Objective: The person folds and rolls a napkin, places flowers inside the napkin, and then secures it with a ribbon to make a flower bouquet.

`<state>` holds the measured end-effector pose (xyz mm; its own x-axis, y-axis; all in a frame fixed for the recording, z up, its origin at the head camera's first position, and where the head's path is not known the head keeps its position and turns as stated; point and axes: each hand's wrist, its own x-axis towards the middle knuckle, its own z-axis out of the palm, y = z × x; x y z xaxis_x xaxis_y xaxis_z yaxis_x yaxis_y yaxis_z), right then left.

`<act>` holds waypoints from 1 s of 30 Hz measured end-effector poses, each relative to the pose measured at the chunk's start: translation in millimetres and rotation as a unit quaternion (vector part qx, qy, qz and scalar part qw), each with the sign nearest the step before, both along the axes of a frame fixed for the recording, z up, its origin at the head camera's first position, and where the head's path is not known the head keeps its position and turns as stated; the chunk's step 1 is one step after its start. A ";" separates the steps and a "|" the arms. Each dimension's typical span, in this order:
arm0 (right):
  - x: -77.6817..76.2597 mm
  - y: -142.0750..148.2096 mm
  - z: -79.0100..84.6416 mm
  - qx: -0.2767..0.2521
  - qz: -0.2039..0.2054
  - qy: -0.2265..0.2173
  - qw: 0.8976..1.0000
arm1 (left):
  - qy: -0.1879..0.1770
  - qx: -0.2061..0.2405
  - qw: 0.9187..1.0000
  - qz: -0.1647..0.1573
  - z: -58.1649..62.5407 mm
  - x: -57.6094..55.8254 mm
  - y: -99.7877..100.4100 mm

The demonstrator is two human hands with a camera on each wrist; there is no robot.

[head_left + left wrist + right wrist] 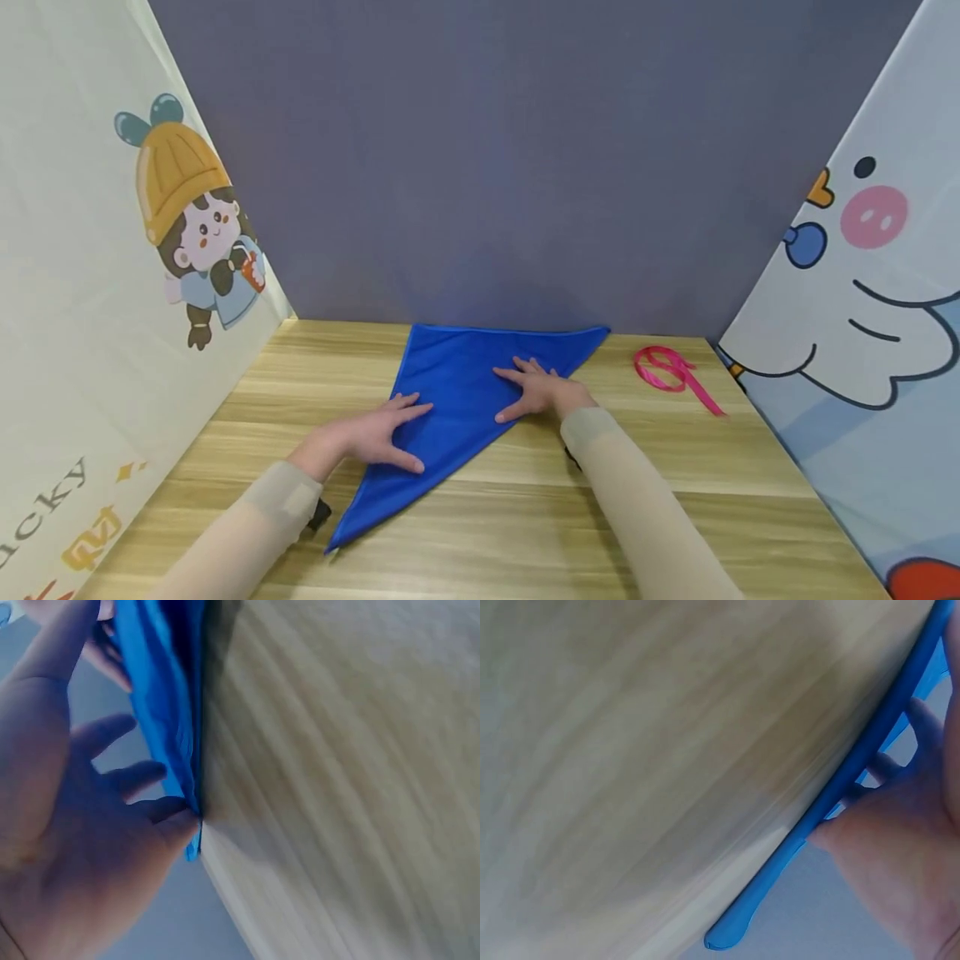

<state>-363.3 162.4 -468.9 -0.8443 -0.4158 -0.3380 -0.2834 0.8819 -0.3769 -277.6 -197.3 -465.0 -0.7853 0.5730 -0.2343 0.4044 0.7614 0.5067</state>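
A blue cloth (457,375), folded into a triangle, lies on the wooden table with its long edge running from front left to back right. On its left part rests my left hand (375,433), fingers spread and thumb toward the long edge. My right hand (536,392) touches the cloth near the right part of that edge, its fingers also spread. In the left wrist view the fingertips of the left hand (97,817) lie on the blue cloth (161,697). The right wrist view has the right hand (900,825) against the cloth's edge (840,780).
A pink ribbon (667,371), partly coiled, lies on the wooden table (525,533) to the right of the cloth. A grey panel (510,167) rises behind the table. Printed cartoon panels stand at the left (67,250) and right (892,325).
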 end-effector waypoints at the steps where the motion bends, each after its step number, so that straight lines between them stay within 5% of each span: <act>1: 0.0 -0.5 0.1 0.000 0.001 0.000 1.000 | -0.008 -0.006 1.000 -0.007 -0.8 0.5 0.4; 9: -1.2 -1.2 -0.9 0.005 0.001 0.000 1.000 | -0.018 -0.045 0.998 -0.029 0.0 3.8 2.7; 30: -3.4 1.7 -4.4 0.005 0.004 -0.002 1.000 | 0.014 -0.039 0.994 -0.101 -5.1 -0.3 4.9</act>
